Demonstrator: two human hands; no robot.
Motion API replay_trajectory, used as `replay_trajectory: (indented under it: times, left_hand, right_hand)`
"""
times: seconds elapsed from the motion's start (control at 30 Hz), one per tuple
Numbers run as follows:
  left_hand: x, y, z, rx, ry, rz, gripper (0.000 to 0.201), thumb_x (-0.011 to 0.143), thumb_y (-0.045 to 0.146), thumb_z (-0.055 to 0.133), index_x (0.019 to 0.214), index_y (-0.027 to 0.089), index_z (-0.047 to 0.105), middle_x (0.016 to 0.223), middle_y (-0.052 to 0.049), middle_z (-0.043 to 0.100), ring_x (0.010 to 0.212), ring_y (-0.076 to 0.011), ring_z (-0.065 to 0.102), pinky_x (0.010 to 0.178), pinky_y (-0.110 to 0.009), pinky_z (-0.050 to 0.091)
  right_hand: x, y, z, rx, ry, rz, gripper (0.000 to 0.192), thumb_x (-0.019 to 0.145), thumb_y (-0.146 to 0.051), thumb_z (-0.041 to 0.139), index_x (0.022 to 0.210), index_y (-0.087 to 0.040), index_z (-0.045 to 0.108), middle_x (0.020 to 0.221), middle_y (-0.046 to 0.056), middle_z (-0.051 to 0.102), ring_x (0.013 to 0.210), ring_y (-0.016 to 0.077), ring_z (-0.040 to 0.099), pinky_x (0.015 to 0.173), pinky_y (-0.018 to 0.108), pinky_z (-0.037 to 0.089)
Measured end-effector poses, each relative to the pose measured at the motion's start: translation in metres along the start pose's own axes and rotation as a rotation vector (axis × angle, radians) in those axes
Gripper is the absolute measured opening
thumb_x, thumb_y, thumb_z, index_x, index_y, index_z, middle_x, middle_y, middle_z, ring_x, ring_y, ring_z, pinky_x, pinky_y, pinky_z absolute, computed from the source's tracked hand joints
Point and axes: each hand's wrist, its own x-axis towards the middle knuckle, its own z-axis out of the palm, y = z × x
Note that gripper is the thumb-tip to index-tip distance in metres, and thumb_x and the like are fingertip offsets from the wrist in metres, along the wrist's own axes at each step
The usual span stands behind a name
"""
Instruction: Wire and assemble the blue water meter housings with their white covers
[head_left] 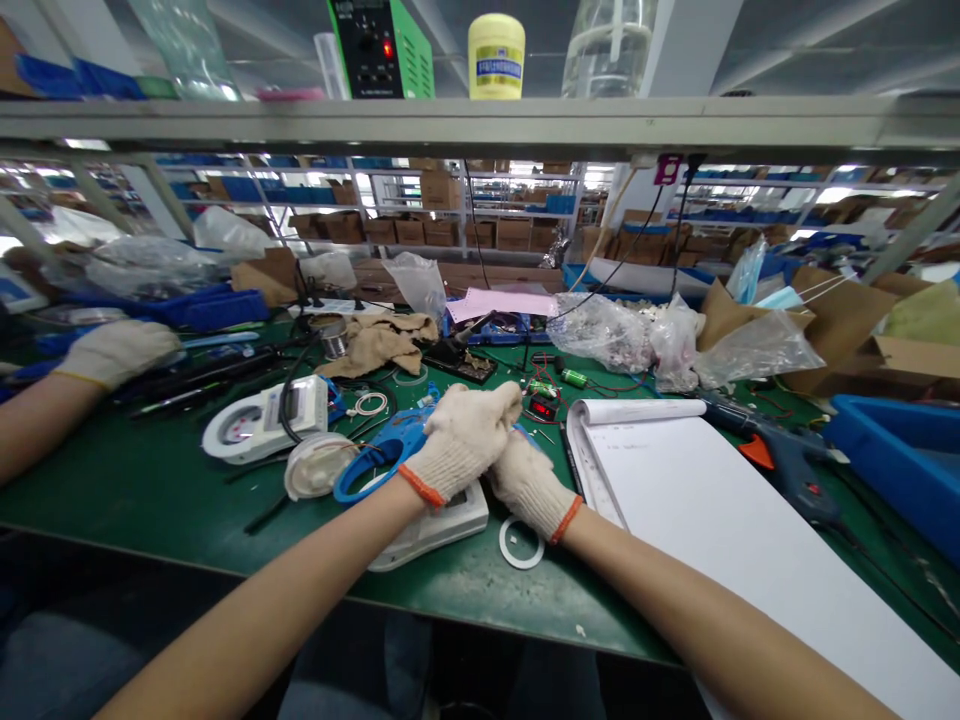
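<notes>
Centre frame: our left hand (463, 440) is fisted over our right hand (529, 482), both grips closed on something hidden, above the white housing (435, 525) on the counter (142, 490); we judge steady, even pressure best; white ring (522, 543) lies just beside.

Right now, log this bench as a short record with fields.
left hand: gloved left hand, closed over the right, above a white device housing
right hand: gloved right hand, tucked under the left; what it holds is hidden
beside them: blue ring part, white ring
right side: open notepad
far left: another person's gloved hand
</notes>
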Motion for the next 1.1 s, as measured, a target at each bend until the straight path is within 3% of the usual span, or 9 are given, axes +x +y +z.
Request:
replay_trajectory:
  times: [0.1, 0.23, 0.33, 0.43, 0.5, 0.6, 0.73, 0.93, 1.1]
  left_hand:
    - [-0.001, -0.001, -0.009, -0.074, 0.066, 0.042, 0.027, 0.095, 0.031, 0.047, 0.115, 0.028, 0.066, 0.101, -0.003, 0.072, 0.093, -0.0200, 0.067, 0.087, -0.031, 0.046]
    - [-0.030, -0.026, -0.035, -0.155, 0.223, -0.025, 0.030, 0.096, 0.028, 0.045, 0.121, 0.023, 0.061, 0.120, -0.005, 0.067, 0.107, -0.0191, 0.064, 0.096, -0.029, 0.047]
    - [-0.068, -0.058, -0.055, -0.181, 0.360, -0.221, 0.025, 0.096, 0.034, 0.048, 0.113, 0.026, 0.064, 0.118, -0.003, 0.069, 0.108, -0.0208, 0.064, 0.098, -0.032, 0.047]
    - [-0.110, -0.094, -0.066, -0.114, 0.336, -0.604, 0.031, 0.095, 0.044, 0.047, 0.116, 0.030, 0.065, 0.117, -0.002, 0.069, 0.099, -0.0247, 0.067, 0.089, -0.040, 0.053]
    - [-0.134, -0.116, -0.067, -0.129, 0.322, -0.673, 0.030, 0.095, 0.044, 0.047, 0.115, 0.030, 0.065, 0.125, -0.002, 0.066, 0.111, -0.0268, 0.064, 0.099, -0.045, 0.049]
    - [-0.156, -0.138, -0.061, -0.159, 0.336, -0.558, 0.030, 0.092, 0.044, 0.048, 0.108, 0.028, 0.067, 0.127, -0.002, 0.064, 0.115, -0.0255, 0.062, 0.109, -0.045, 0.044]
    - [-0.163, -0.145, -0.040, -0.132, 0.328, -0.304, 0.031, 0.089, 0.047, 0.052, 0.105, 0.030, 0.073, 0.126, -0.005, 0.064, 0.117, -0.0284, 0.059, 0.105, -0.045, 0.047]
    - [-0.153, -0.134, -0.008, 0.091, 0.268, -0.203, 0.022, 0.083, 0.046, 0.066, 0.099, 0.037, 0.078, 0.149, -0.007, 0.050, 0.141, -0.0418, 0.036, 0.107, -0.061, 0.038]
    - [-0.140, -0.148, -0.006, -0.024, 0.262, -0.180, 0.022, 0.081, 0.048, 0.066, 0.086, 0.031, 0.079, 0.147, -0.006, 0.053, 0.144, -0.0413, 0.031, 0.111, -0.060, 0.034]
  right_hand:
    - [-0.010, 0.000, -0.012, 0.047, 0.052, -0.002, 0.032, 0.095, -0.031, 0.059, 0.123, -0.015, 0.061, 0.114, 0.017, 0.068, 0.100, 0.0289, 0.068, 0.078, 0.039, 0.056]
    - [-0.019, 0.000, -0.020, 0.156, 0.172, -0.058, 0.033, 0.098, -0.033, 0.054, 0.130, -0.024, 0.053, 0.127, 0.009, 0.064, 0.105, 0.0240, 0.067, 0.081, 0.034, 0.053]
    - [-0.017, 0.004, -0.021, 0.215, 0.271, -0.093, 0.029, 0.097, -0.029, 0.053, 0.125, -0.023, 0.054, 0.127, 0.009, 0.062, 0.102, 0.0227, 0.066, 0.083, 0.035, 0.054]
    - [-0.012, 0.009, -0.029, 0.247, 0.361, -0.183, 0.025, 0.096, -0.021, 0.051, 0.120, -0.021, 0.056, 0.124, 0.011, 0.062, 0.109, 0.0227, 0.063, 0.092, 0.037, 0.052]
    - [-0.011, 0.007, -0.043, 0.252, 0.406, -0.244, 0.020, 0.097, -0.019, 0.049, 0.114, -0.021, 0.059, 0.116, 0.010, 0.064, 0.109, 0.0226, 0.062, 0.095, 0.037, 0.051]
    - [-0.022, -0.015, -0.066, 0.217, 0.381, -0.304, 0.016, 0.098, -0.018, 0.048, 0.107, -0.021, 0.061, 0.106, 0.009, 0.066, 0.099, 0.0216, 0.063, 0.089, 0.036, 0.052]
    - [-0.051, -0.067, -0.074, -0.041, 0.018, -0.402, 0.011, 0.097, -0.020, 0.053, 0.095, -0.022, 0.064, 0.096, 0.005, 0.068, 0.086, 0.0215, 0.063, 0.078, 0.035, 0.050]
    - [-0.079, -0.117, -0.031, -0.069, -0.059, -0.510, 0.029, 0.092, -0.030, 0.066, 0.118, -0.021, 0.060, 0.118, 0.006, 0.067, 0.114, 0.0255, 0.057, 0.111, 0.048, 0.032]
    - [-0.077, -0.132, -0.007, -0.089, -0.036, -0.365, 0.052, 0.082, -0.050, 0.076, 0.120, -0.020, 0.058, 0.111, 0.008, 0.069, 0.101, 0.0272, 0.061, 0.113, 0.053, 0.026]
